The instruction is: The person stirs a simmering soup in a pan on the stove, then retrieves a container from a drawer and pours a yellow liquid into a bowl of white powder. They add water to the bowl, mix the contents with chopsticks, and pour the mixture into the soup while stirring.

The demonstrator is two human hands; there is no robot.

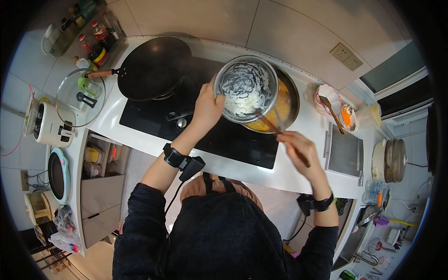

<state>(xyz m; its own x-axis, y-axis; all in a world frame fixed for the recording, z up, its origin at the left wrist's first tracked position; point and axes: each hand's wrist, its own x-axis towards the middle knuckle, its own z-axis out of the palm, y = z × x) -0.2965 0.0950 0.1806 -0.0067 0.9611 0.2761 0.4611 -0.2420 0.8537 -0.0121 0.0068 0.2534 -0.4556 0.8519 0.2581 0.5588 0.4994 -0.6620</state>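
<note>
My left hand [210,108] grips the near left rim of a metal mixing bowl [246,87], tilted over a pan [295,101] of yellow-orange food in liquid [283,106]. A white, floury paste [245,105] coats the bowl's inside and is thickest towards its near side. My right hand [299,148] holds wooden chopsticks [268,122], their tips at the bowl's near rim. A pale strip, its nature unclear, shows over the pan just right of the bowl. The pan stands on the right part of the black glass cooktop [224,147].
A black wok [154,66] stands on the cooktop's left part, its wooden handle pointing left. Beyond it are a glass lid [80,98] and sauce bottles [99,56]. On the right lie a wooden spatula [330,112] across a scalloped bowl [329,96] and a dish of chopped orange food [347,117].
</note>
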